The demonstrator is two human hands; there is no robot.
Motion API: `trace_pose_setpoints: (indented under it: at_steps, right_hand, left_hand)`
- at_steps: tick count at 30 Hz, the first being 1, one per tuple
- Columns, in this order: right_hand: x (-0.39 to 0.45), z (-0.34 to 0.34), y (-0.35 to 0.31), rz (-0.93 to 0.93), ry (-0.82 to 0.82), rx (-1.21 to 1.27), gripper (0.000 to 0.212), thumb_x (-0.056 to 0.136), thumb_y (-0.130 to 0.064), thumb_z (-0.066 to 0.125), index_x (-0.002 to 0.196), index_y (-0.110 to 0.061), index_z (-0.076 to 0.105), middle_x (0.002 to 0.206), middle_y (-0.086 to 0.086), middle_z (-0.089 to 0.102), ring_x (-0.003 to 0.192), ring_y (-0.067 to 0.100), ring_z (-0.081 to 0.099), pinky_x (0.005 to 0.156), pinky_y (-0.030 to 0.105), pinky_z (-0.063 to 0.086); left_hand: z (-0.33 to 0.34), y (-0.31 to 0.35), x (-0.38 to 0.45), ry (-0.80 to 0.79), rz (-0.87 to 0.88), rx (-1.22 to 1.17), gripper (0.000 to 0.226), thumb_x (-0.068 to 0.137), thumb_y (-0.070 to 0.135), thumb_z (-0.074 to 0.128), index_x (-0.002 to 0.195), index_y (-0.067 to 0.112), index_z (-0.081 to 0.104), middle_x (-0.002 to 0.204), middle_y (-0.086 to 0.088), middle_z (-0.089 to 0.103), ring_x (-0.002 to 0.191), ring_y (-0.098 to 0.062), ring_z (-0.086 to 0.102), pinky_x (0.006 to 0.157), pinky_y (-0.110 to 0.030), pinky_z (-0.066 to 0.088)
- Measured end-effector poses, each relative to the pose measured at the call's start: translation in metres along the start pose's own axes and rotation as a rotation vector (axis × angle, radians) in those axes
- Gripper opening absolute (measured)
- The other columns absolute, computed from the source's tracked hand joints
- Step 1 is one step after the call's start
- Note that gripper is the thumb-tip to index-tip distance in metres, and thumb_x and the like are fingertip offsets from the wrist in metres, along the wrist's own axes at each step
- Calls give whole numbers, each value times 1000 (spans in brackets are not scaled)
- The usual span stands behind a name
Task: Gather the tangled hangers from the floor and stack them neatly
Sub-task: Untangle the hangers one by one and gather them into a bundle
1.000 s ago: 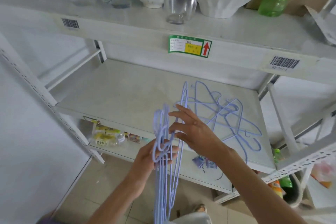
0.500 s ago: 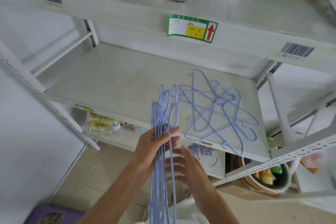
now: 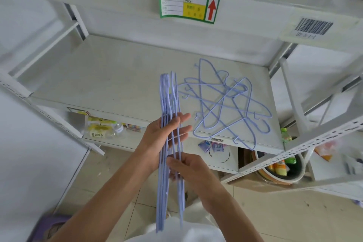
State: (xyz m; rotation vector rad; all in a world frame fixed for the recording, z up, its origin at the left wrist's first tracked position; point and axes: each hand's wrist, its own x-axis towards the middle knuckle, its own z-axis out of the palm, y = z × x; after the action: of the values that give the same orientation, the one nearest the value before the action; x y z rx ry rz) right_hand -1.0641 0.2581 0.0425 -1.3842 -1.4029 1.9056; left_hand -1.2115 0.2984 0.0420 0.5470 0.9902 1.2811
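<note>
A bundle of several pale purple wire hangers (image 3: 169, 96) stands edge-on and upright in front of me, hooks at the top. My left hand (image 3: 157, 135) backs the bundle from the left, fingers stretched across the wires. Just below, my right hand (image 3: 186, 167) pinches the wires from the right. A tangled heap of more purple hangers (image 3: 225, 102) lies flat on the right part of the white shelf board (image 3: 110, 84), apart from both hands.
White metal shelving surrounds me: an upper shelf with a green label (image 3: 188, 6) and a barcode sticker (image 3: 312, 27). Packaged goods (image 3: 100, 127) sit on the lower shelf. A bowl of bottles (image 3: 280, 169) rests at lower right. Tiled floor lies below.
My right hand came down from the hooks to the lower wires and closed on them. The left hand's fingers spread out across the bundle. The view tilted downward.
</note>
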Motion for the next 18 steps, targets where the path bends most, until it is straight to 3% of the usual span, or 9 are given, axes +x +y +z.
trace_pose_setpoints:
  at_steps: [2, 5, 7, 9, 12, 14, 16, 18]
  right_hand:
    - [-5, -1, -1, -24, 24, 113, 21, 103, -20, 60, 102, -11, 79, 81, 3, 75, 77, 9, 70, 78, 22, 56]
    - [-17, 0, -3, -75, -115, 286, 27, 107, -29, 54, 115, -13, 75, 106, 12, 78, 92, 27, 76, 87, 36, 62]
    - [-21, 5, -2, -64, -137, 276, 27, 107, -29, 55, 122, -9, 66, 106, 20, 78, 84, 33, 77, 81, 42, 65]
    - [-22, 6, 0, -35, -117, 269, 25, 108, -24, 54, 124, -5, 60, 98, 22, 79, 72, 30, 77, 71, 39, 66]
    - [-24, 2, 3, -25, -97, 243, 28, 111, -22, 48, 119, 2, 59, 89, 22, 78, 61, 26, 74, 61, 32, 61]
    - [-27, -1, 9, -35, -76, 225, 29, 111, -24, 47, 119, -2, 64, 80, 20, 74, 55, 23, 69, 57, 31, 59]
    - [-31, -1, 15, -26, -64, 233, 29, 111, -26, 47, 118, -7, 68, 75, 16, 71, 52, 23, 66, 56, 31, 58]
    - [-33, 1, 21, 6, -61, 276, 31, 110, -30, 48, 115, -7, 69, 71, 17, 69, 49, 24, 64, 55, 31, 57]
  left_hand:
    - [4, 3, 2, 38, 18, 67, 35, 99, 32, 68, 123, 6, 70, 124, -2, 77, 108, -27, 76, 80, -28, 63]
    - [11, 3, 5, 116, 77, 124, 34, 99, 33, 66, 113, 3, 72, 113, -4, 80, 98, -27, 79, 73, -27, 63]
    - [16, -3, 5, 162, 107, 141, 30, 99, 32, 66, 103, 3, 74, 103, -9, 82, 89, -29, 80, 69, -27, 63]
    - [17, -7, 6, 173, 102, 138, 28, 97, 33, 67, 99, 6, 76, 100, -14, 82, 85, -31, 81, 67, -28, 63]
    - [11, 2, 10, -24, -74, 42, 38, 94, 35, 68, 121, 9, 72, 119, -14, 77, 96, -28, 79, 72, -27, 63]
    - [2, 8, 12, -204, -244, -31, 43, 96, 32, 67, 132, 8, 67, 128, -15, 73, 102, -25, 77, 77, -29, 62]
    - [-5, 8, 13, -259, -335, -49, 33, 97, 24, 65, 124, 7, 73, 124, -18, 74, 96, -24, 78, 77, -31, 63]
    - [-9, 8, 14, -221, -314, 34, 27, 95, 21, 65, 114, 6, 78, 120, -19, 76, 95, -26, 78, 77, -33, 63]
